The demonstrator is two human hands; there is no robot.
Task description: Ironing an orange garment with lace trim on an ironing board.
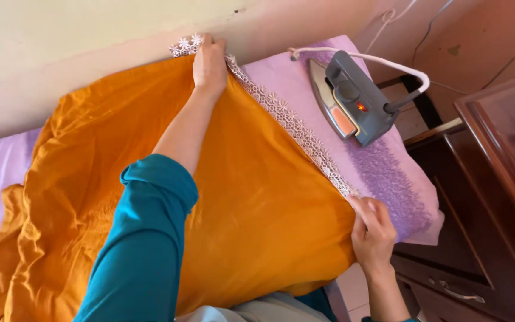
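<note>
Your two hands hold opposite ends of the white lace trim (293, 128) that borders the orange fabric (251, 214). The left hand (210, 62) lies at the far end of the trim, against the cream wall (61, 42), with its fingers (207, 43) flat and closed down on the lace and cloth. The right hand (372, 232) sits at the near end, at the front corner of the fabric, with its fingers (362, 209) curled shut in a pinch on the edge. The long axis of the trimmed edge runs diagonally between them, from far left to near right, and it appears drawn straight. The body of the orange fabric spreads to the left of this line, bunched in folds at its far left side, over a worktop dressed in a lilac cover (388, 179). To the right of the line, apart from the lace, a grey electric iron (350, 101) rests on the lilac cover, tipped so that its soleplate faces the fabric, with an indicator lit red and a white cord (382, 59) looping from its rear. Your right hand is the nearer hand to the iron. A dark wooden cabinet (484, 197) stands beyond the worktop on the right.
</note>
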